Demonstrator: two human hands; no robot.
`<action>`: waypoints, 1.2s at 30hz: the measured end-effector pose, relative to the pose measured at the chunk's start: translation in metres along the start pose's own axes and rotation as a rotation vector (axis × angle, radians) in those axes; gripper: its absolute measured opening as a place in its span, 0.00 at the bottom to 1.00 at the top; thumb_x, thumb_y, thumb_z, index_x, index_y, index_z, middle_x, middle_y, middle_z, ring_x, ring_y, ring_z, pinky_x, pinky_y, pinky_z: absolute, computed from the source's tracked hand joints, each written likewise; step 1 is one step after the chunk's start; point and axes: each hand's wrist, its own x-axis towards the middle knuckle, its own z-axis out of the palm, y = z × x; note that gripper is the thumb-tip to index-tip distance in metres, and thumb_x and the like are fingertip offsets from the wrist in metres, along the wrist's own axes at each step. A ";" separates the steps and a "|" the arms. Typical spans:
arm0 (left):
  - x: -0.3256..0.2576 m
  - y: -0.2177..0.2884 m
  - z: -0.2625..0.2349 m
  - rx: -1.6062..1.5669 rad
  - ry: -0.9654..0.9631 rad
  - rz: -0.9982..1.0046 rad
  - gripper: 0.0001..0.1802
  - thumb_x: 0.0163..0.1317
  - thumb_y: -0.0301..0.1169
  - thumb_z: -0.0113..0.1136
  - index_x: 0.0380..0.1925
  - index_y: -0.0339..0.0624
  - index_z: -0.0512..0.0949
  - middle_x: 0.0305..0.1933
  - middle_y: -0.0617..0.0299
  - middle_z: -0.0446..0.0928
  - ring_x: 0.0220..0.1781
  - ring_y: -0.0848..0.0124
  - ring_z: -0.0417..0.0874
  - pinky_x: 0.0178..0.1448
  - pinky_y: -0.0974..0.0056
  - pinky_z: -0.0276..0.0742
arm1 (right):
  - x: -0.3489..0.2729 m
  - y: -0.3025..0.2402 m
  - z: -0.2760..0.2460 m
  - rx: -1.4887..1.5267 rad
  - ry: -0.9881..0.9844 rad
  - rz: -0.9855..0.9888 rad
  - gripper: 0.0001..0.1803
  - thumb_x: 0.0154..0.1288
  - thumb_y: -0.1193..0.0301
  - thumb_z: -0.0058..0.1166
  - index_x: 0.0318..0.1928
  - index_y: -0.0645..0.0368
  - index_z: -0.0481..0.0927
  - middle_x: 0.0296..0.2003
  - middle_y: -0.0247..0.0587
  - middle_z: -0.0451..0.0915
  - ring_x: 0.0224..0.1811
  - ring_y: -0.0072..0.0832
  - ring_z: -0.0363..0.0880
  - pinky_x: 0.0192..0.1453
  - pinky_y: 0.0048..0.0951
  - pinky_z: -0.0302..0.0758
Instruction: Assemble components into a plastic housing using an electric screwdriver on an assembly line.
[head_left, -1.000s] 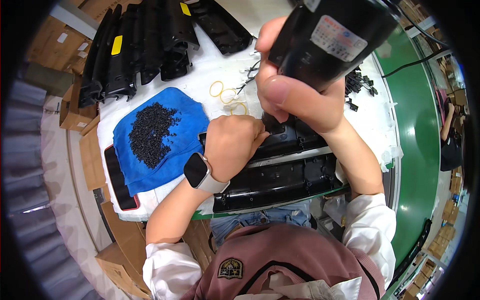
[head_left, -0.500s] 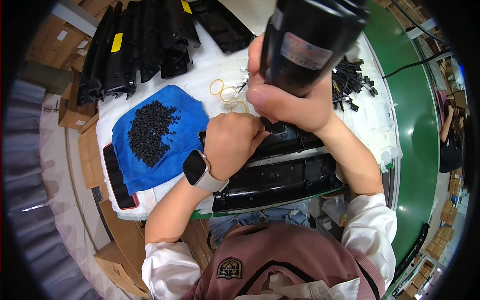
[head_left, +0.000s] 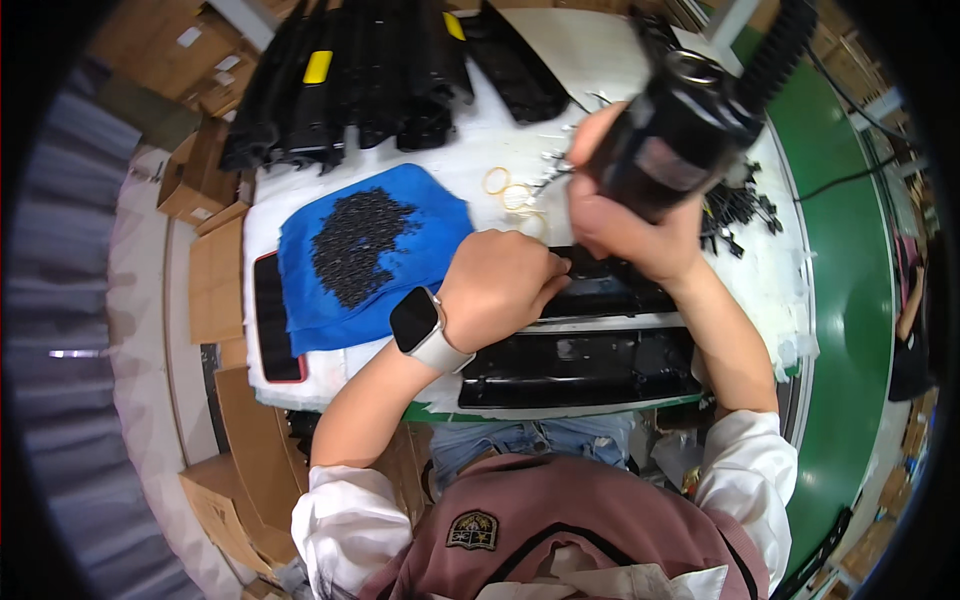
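Observation:
My right hand (head_left: 635,235) is wrapped around a black electric screwdriver (head_left: 655,165), held upright above the work, a ribbed cord rising from its top. Its tip is hidden behind the hand. Close by on the left, my left hand (head_left: 505,280) has its fingers closed and pressed together at a black plastic panel (head_left: 625,300); what they pinch, if anything, is hidden. Nearer to me lies a second black panel (head_left: 580,370), hollow side up. Small black screws (head_left: 360,245) are heaped on a blue cloth (head_left: 445,210) to the left.
Several long black panels (head_left: 370,80) stand bunched at the far left, some with yellow labels. Black cables with connectors (head_left: 740,215) pile up on the right. Yellow rings (head_left: 497,181) lie mid-table. A phone (head_left: 277,320) lies beside the cloth. A green surface (head_left: 850,300) runs along the right.
The view has shifted, so the table appears further right. The screwdriver looks lower and further from the camera, its top now showing. My left hand stays at the panel.

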 end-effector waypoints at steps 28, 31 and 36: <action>-0.058 -0.040 -0.032 -0.308 0.588 -0.458 0.04 0.53 0.20 0.62 0.30 0.34 0.81 0.23 0.61 0.76 0.22 0.76 0.75 0.28 0.71 0.70 | -0.005 -0.043 -0.001 0.175 -0.036 -0.164 0.26 0.58 0.60 0.56 0.49 0.59 0.61 0.16 0.29 0.65 0.10 0.19 0.62 0.18 0.22 0.63; -0.046 -0.014 -0.026 -0.770 0.445 -0.458 0.04 0.54 0.19 0.61 0.31 0.34 0.81 0.28 0.65 0.78 0.27 0.83 0.75 0.31 0.78 0.69 | -0.005 -0.049 -0.004 0.267 -0.091 -0.249 0.26 0.62 0.57 0.51 0.52 0.58 0.61 0.18 0.28 0.65 0.12 0.19 0.64 0.23 0.24 0.67; -0.029 0.019 -0.020 -1.290 0.267 -0.456 0.08 0.61 0.23 0.57 0.38 0.29 0.79 0.31 0.57 0.80 0.27 0.78 0.77 0.33 0.76 0.74 | -0.011 -0.068 -0.002 0.391 -0.029 -0.343 0.26 0.66 0.56 0.46 0.57 0.58 0.61 0.22 0.29 0.66 0.16 0.19 0.65 0.32 0.28 0.70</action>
